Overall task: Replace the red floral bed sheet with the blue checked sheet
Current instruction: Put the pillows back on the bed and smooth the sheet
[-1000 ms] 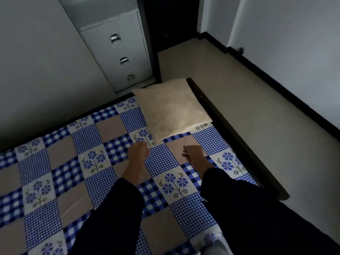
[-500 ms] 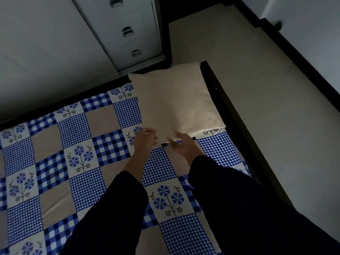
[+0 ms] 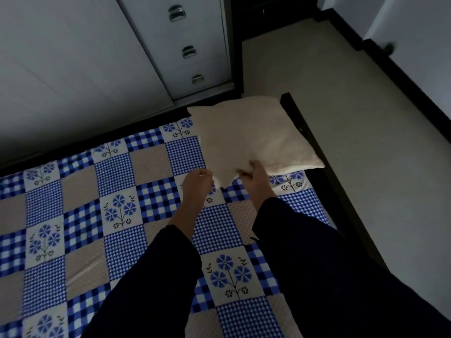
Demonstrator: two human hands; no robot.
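The blue checked sheet [image 3: 114,215], a patchwork of gingham, beige and blue-flower squares, lies spread flat over the bed. A cream pillow [image 3: 253,135] sits at the bed's far right corner, its near edge lifted. My right hand [image 3: 256,178] grips that near edge from below. My left hand [image 3: 196,184] is just left of the pillow's near corner, fingers loosely curled; whether it touches the pillow is unclear. Both arms are in dark sleeves. No red floral sheet is in view.
A white drawer unit [image 3: 183,47] with three metal handles stands past the head of the bed beside a white wall [image 3: 61,69]. The dark bed frame [image 3: 324,181] runs along the right side, with beige floor [image 3: 366,142] and a dark skirting beyond.
Both hands have reached forward from the sheet to the pillow. My right hand has taken hold of its near edge and raised it. The view has tilted forward.
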